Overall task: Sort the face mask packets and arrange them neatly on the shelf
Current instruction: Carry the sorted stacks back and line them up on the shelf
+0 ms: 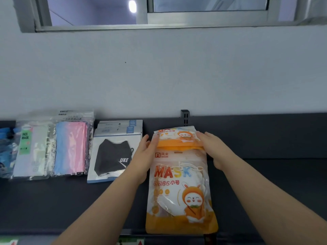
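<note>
orange packet (180, 191): glossy plastic | shelf (70, 200): matt dark | window frame (203, 17): metal

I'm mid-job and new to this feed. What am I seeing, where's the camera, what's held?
No machine here: a person works bare-handed, filmed by one camera on their head, looking forward and down. The left hand and right hand touch the two sides of an orange mask packet at the back of the dark shelf; whether they pinch or only press it is unclear. A second orange packet lies in front, touching it. To the left lie black mask packets, a pink-and-blue packet and a green-labelled packet.
</note>
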